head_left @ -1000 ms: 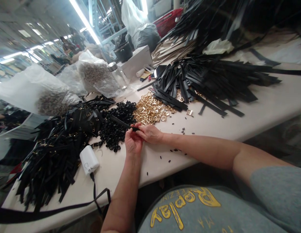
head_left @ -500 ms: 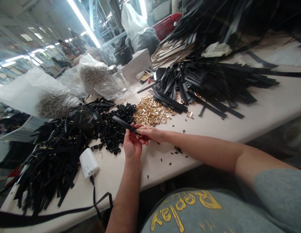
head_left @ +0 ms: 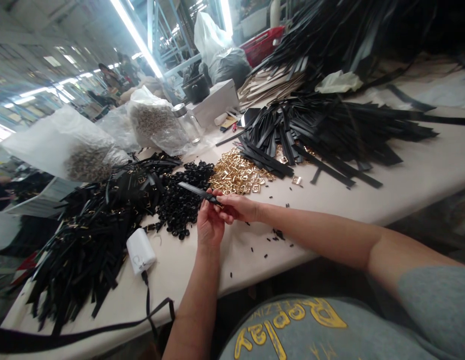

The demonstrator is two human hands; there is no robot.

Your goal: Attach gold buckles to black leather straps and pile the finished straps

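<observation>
Above the table's near side, my left hand (head_left: 210, 220) is closed around a short black strap (head_left: 196, 191), whose free end points up and left. My right hand (head_left: 238, 206) pinches the strap's other end, fingers touching those of the left. A bit of gold shows between the fingers there, too small to make out fully. Just beyond the hands lies a heap of gold buckles (head_left: 236, 172). Beside it, to the left, is a pile of small black loops (head_left: 179, 205). Farther left spreads a heap of black straps with gold buckles (head_left: 89, 240).
Loose black straps (head_left: 322, 130) cover the back right of the table. A white power bank (head_left: 140, 251) with a cable lies near the front left. Behind stand a glass jar (head_left: 187, 122), plastic bags of small parts (head_left: 153, 120) and a white box (head_left: 215, 102). Tiny black bits dot the table.
The whole view has shifted slightly, so everything sits a little farther right. Both hands keep hold of the strap; its free end is tilted a little flatter.
</observation>
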